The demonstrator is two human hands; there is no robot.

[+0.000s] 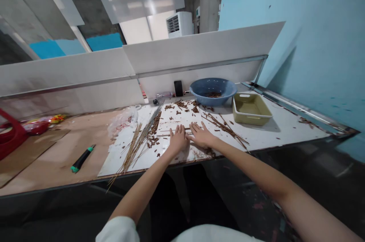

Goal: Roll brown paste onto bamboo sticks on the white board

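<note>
My left hand (179,139) and my right hand (200,135) lie flat, side by side, on a white board at the table's front, fingers stretched forward. Beneath them runs a thin brown stick (165,135), crosswise, its middle covered by the hands. Dark brown crumbs (178,112) are scattered on the board ahead. To the left of my left hand rests a bundle of thin sticks (134,148), some poking past the table edge. Right of my right hand lies a smaller bunch of brown-coated sticks (229,129).
A blue basin (196,91) with brown material inside and an olive plastic basket (251,119) stand at the back right. A phone (178,88) leans on the back panel. Leftward are a crumpled plastic bag (122,122), a green-and-black utility knife (82,159) and a red object (11,133).
</note>
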